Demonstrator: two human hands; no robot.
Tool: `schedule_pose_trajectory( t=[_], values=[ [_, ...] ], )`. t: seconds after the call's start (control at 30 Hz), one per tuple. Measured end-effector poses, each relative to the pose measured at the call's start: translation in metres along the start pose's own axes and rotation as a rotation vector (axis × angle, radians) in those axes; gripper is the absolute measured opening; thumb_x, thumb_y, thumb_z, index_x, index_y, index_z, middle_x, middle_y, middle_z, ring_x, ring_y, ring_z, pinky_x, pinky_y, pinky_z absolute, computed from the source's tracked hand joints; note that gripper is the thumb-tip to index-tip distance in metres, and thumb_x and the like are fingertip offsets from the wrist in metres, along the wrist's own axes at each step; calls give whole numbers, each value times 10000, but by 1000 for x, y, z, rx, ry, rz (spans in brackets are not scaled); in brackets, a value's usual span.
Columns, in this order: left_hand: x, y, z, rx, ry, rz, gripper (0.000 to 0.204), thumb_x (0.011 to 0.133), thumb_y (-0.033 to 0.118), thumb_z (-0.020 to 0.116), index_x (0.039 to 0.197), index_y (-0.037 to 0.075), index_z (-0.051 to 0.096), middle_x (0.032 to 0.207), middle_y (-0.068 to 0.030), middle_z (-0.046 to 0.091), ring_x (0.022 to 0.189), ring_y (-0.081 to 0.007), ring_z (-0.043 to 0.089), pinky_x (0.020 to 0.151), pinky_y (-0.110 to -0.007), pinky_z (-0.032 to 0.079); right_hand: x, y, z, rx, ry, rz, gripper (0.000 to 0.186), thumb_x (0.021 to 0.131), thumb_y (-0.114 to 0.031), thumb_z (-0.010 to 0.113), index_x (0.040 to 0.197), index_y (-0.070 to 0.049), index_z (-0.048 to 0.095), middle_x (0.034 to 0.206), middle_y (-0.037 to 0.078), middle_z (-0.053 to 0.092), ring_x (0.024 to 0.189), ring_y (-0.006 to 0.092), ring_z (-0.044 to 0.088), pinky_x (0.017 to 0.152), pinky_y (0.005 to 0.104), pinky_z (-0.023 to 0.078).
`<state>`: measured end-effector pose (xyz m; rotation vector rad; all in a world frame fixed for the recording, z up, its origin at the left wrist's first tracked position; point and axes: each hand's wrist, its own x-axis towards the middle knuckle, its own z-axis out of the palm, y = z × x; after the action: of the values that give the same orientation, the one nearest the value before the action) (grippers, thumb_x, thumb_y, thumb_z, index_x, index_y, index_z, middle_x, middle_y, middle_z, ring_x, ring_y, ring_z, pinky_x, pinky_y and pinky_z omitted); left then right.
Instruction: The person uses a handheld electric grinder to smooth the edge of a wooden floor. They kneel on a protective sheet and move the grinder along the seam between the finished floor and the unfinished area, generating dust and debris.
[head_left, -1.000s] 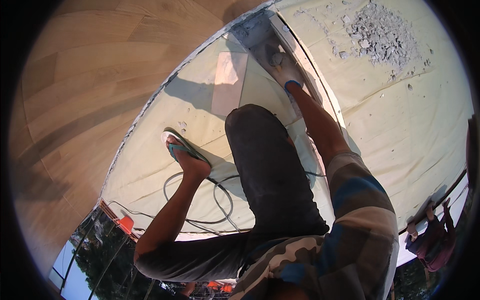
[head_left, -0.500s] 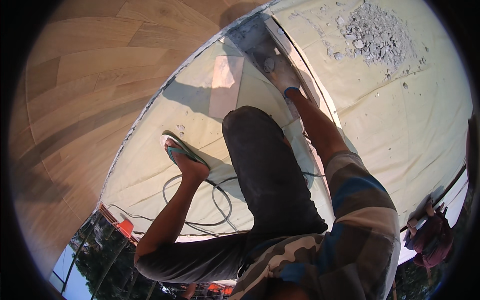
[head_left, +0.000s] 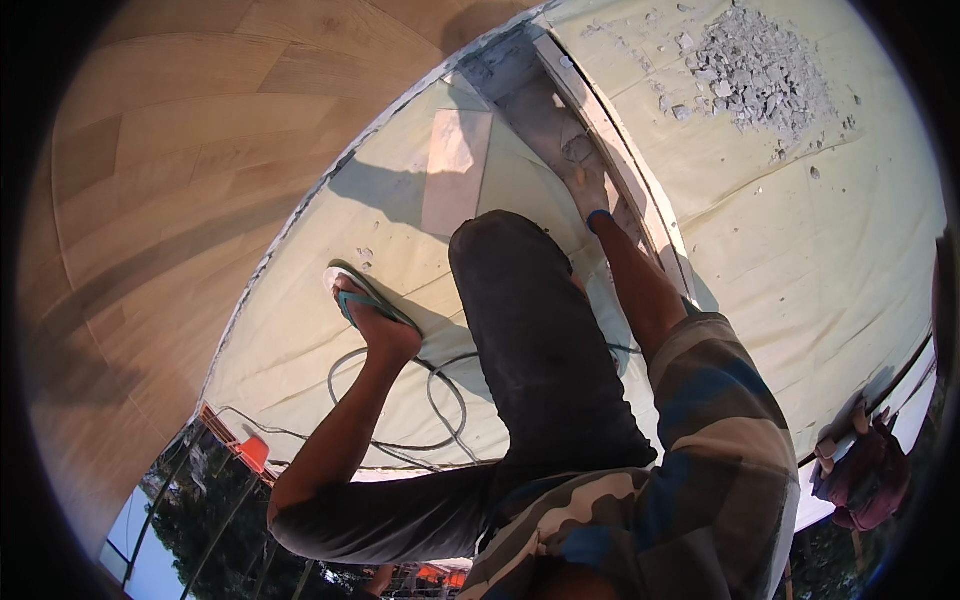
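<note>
My right hand (head_left: 590, 190) reaches down into the long recess between the pale sheeting and a narrow raised board (head_left: 605, 130). It is dusty, with a blue band at the wrist. Its fingers look closed, and just beyond them a roundish grey piece (head_left: 577, 149) lies against the wooden bottom of the recess; its kind is too unclear to tell. My left hand is out of view. Left of the recess, a flat rectangular wooden piece (head_left: 455, 175) lies on the cream sheeting (head_left: 290, 310).
Grey rubble (head_left: 760, 75) is heaped on the sheeting at the far right. A dark cable (head_left: 462, 400) loops near my sandalled foot (head_left: 362, 300). Wood planking (head_left: 180, 160) curves along the left. A maroon cloth bundle (head_left: 870, 480) and an orange object (head_left: 254, 452) lie by the edges.
My right hand has drawn back along the recess, nearer to me and slightly right. The roundish grey piece has shifted the same way.
</note>
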<state>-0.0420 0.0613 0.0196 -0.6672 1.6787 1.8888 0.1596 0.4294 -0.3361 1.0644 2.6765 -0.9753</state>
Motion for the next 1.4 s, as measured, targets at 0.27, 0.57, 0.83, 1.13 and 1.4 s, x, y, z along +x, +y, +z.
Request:
schedule_pose_trajectory(
  t=[0.27,0.57,0.83,1.13,1.4],
  values=[
    [-46,-18,-38,-13,117,77,510,1103,672,533,1360,234,483,1389,65,478,1296,-100,429,1180,-294,335,84,-200,-131,-144,-335,-59,463,1046,-393,545,1287,-87,796,1353,212,735,1268,397,690,1112,524,526],
    [-28,-15,-32,61,71,97,506,1115,641,512,1371,211,445,1396,42,455,1310,-108,405,1186,-297,314,32,-77,-62,174,-19,72,667,987,-471,664,1512,-65,597,1443,240,676,1355,418,640,1141,526,520],
    [-29,-12,-26,119,73,103,539,1125,573,495,1430,142,387,1455,-7,417,1364,-148,367,1219,-318,263,-101,-11,-52,-100,-405,365,569,1047,-342,599,1503,-2,611,1558,316,561,1441,444,570,1199,484,479],
    [-18,-12,-22,315,38,192,583,1136,496,476,1497,64,321,1522,-63,373,1426,-193,324,1255,-342,206,-50,22,26,-86,-432,181,589,1092,-437,561,1533,-49,526,1520,263,618,1425,437,591,1140,525,514],
    [-36,-25,-50,653,91,372,627,1147,427,460,1556,-5,263,1582,-113,335,1481,-233,285,1288,-363,155,40,-39,-27,-45,-481,42,669,1020,-389,612,1613,-105,486,1590,251,571,1461,420,571,1171,527,499]
  ],
)
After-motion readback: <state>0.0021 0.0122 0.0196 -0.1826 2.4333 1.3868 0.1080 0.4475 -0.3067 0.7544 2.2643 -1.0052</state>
